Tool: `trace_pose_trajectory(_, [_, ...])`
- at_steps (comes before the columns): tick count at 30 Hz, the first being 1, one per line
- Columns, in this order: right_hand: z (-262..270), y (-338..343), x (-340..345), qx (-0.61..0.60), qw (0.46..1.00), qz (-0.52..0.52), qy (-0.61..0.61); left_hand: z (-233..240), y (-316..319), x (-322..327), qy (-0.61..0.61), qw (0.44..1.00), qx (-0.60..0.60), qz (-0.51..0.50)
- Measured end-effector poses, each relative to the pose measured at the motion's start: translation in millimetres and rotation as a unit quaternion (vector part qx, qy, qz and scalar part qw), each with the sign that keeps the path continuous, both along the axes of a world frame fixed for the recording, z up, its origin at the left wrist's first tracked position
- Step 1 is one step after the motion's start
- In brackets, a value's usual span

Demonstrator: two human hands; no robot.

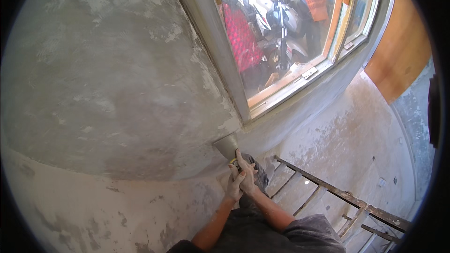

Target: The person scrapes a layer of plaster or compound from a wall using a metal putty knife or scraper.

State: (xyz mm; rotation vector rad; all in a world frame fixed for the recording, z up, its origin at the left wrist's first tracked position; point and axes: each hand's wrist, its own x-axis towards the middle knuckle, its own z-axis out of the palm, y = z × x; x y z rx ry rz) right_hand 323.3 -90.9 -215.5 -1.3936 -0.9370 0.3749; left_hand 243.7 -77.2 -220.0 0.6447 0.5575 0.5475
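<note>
Both of my hands are together on a wide-bladed putty knife (226,146) whose flat metal blade lies against the grey plastered wall (140,105), just below the window's lower corner. My right hand (248,177) grips the handle, one finger stretched towards the blade. Pressed against it from the left is my left hand (233,186), its fingers closing around the handle and the right hand. Most of the handle is hidden; a bit of yellow shows near the blade. Pale dust covers both hands.
A worn ladder (327,186) slants at my lower right. The window frame (288,91) rises ahead, with motorcycles (277,14) behind the glass. An orange-brown panel (400,42) stands at the far right. Patchy bare plaster (88,211) spreads at lower left.
</note>
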Motion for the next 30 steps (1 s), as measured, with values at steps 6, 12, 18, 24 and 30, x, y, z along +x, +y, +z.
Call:
trace_pose_trajectory(6, [-2.6,6.0,0.0,0.051,0.998,-0.032,-0.021,-5.0,7.2,0.6,0.07,0.989,0.127,0.013])
trace_pose_trajectory(12, [-9.3,-1.8,0.6,0.007,1.0,-0.01,-0.02,-11.6,10.9,-4.9,0.235,0.886,0.399,0.028])
trace_pose_trajectory(18, [8.4,-3.7,-0.5,-0.043,0.999,0.027,-0.018,16.7,8.6,2.7,0.241,0.858,0.45,0.063])
trace_pose_trajectory(24, [-19.1,13.6,-9.9,-0.027,1.0,0.014,-0.005,26.2,21.7,10.9,0.351,0.859,0.367,0.06])
trace_pose_trajectory(30, [3.8,8.0,-19.3,-0.046,0.984,0.041,0.168,33.9,26.8,12.9,0.419,0.832,0.351,0.095])
